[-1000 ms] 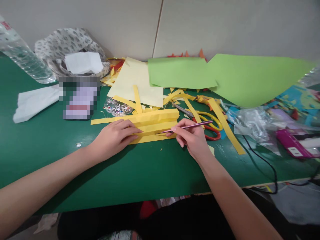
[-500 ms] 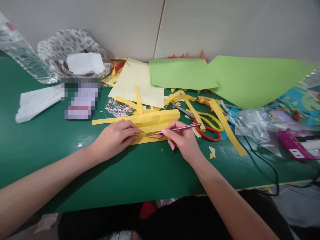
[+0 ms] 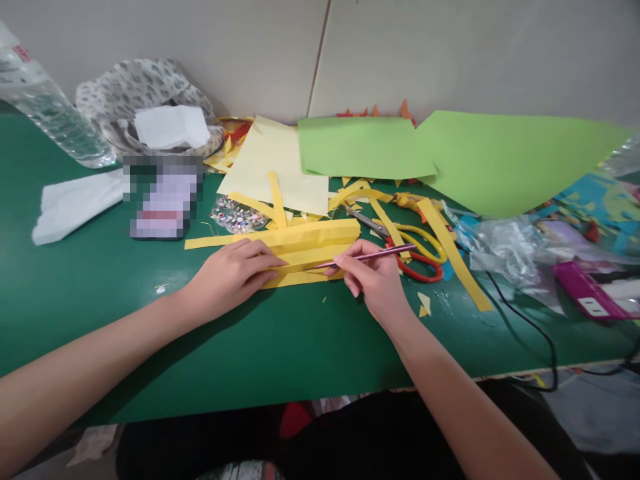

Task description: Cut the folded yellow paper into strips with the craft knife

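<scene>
A folded sheet of yellow paper point(image 3: 315, 257) lies on the green table, its near edge turned up in a narrow strip. My left hand point(image 3: 237, 272) has its fingers closed on the left end of that fold. In my right hand point(image 3: 373, 273) is a slim, metallic pink pen-like tool point(image 3: 385, 253), held like a pen. Its fine tip points left and meets the folded strip, while my right fingertips touch the paper's right part. Scissors point(image 3: 423, 272) with red and yellow handles lie just behind my right hand.
Yellow paper strips point(image 3: 457, 257) and scraps surround the work. Behind are a cream sheet point(image 3: 273, 160), green sheets point(image 3: 365, 147) and a bag of gems point(image 3: 237, 217). To the left are a phone point(image 3: 167, 200) and water bottle point(image 3: 55, 107); a black cable point(image 3: 530, 327) runs right.
My right hand has slid a little to the right along the fold with the pink tool. My left hand and the paper stay in place.
</scene>
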`<state>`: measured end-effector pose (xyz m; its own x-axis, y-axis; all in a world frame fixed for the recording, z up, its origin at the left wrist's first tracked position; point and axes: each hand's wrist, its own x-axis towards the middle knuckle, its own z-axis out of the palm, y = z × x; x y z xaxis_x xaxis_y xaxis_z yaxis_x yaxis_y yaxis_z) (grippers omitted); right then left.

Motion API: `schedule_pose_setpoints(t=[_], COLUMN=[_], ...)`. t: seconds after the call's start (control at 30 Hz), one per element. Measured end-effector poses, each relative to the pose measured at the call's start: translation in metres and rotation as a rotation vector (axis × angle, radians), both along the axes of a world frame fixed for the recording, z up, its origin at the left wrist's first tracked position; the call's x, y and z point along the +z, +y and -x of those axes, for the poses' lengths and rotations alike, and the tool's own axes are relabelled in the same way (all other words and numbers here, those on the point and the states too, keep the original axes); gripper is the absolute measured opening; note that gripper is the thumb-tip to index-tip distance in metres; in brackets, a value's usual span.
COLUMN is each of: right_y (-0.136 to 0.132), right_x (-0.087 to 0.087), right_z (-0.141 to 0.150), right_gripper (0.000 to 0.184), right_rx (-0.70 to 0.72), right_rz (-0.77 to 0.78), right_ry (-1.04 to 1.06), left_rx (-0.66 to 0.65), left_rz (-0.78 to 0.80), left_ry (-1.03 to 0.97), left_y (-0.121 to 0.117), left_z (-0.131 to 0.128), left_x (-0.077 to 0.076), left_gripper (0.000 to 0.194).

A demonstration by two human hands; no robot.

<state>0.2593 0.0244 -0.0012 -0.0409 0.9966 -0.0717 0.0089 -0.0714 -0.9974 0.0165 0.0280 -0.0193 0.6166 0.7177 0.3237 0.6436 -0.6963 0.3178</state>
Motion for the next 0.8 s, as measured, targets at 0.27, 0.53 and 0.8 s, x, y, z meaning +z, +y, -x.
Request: schedule_pose_setpoints(t=[0.27,0.53,0.8], right_y=[-0.0041,-0.0047,-0.004], right_x=[0.0035,0.0016,-0.0005], right_z=[0.0048,0.0071,0.0056], right_gripper=[0.024,0.026,0.024], right_rx=[0.089,0.106,0.095], right_rz=[-0.01,0.003,-0.01], right_ry=[-0.01,-0.06,-0.027], left_rx=[-0.002,-0.002,-0.008], left_rz=[0.011,0.001,-0.001], left_ry=[0.007,0.006,-0.004], left_y=[0.0002,0.0003,0.0004], left_z=[0.0013,0.0006,0.0003], left_x=[-0.0009,-0.0004,0.0001], left_gripper=[0.027,0.028,0.027])
